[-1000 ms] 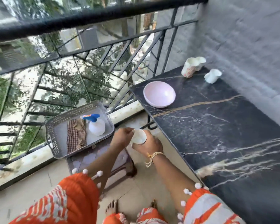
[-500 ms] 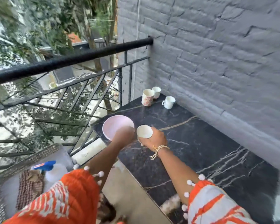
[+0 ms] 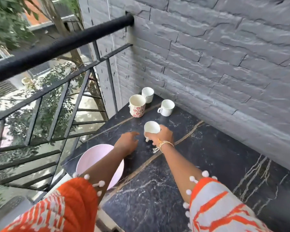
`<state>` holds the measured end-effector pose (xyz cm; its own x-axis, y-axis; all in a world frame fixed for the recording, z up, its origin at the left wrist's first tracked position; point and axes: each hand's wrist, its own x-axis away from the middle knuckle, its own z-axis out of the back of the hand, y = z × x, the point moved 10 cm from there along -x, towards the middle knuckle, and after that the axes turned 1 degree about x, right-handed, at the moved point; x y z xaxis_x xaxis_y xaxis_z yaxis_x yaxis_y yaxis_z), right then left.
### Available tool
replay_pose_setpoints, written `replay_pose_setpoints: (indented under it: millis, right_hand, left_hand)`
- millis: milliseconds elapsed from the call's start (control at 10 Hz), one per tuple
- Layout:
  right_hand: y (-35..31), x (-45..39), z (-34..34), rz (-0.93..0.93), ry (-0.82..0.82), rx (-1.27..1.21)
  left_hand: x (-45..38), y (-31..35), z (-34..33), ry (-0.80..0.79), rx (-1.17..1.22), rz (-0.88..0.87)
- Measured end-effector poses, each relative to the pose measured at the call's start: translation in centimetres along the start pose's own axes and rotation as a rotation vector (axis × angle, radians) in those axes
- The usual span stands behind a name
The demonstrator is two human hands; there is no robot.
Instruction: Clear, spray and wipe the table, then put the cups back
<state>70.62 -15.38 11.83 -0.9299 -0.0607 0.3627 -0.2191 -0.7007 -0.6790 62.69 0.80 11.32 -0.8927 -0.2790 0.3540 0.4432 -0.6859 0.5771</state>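
My right hand grips a small white cup and holds it low over the black marble table, near the far end. My left hand hovers just left of it with fingers relaxed and holds nothing. Three cups stand at the table's far corner: a red-patterned mug, a white cup behind it, and a white handled cup to the right. A pale pink bowl sits at the table's left edge, partly hidden by my left forearm.
A grey brick wall runs along the table's right side. A black metal railing with slanted bars borders the left, with trees and a drop beyond it.
I have carried the white cup from beside the tray over to the far part of the table. My left hand let go of the cup. The tray and spray bottle have left the view.
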Motion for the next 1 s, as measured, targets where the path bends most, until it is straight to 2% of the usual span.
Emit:
replay_pose_setpoints:
  millis: [300, 500, 700, 900, 1000]
  right_hand:
    - [-0.1, -5.7, -1.0, -0.127, 0.069, -0.096]
    - [1.0, -8.5, -2.4, -0.156, 0.069, -0.065]
    - [-1.1, -3.4, -0.7, -0.139, -0.010, 0.035]
    - [4.2, 1.8, 1.1, -0.132, -0.015, 0.164]
    - [7.5, 5.8, 2.2, -0.047, -0.037, 0.234]
  left_hand:
    - [-4.1, -1.6, -3.4, -0.183, -0.251, -0.016]
    - [-4.1, -1.1, -3.9, -0.145, -0.399, -0.034]
    - [-3.0, -0.5, -4.3, -0.163, -0.436, -0.021]
    - [0.7, 1.9, -6.8, -0.187, -0.427, -0.052]
    - [4.0, 3.0, -9.8, -0.192, -0.366, -0.039]
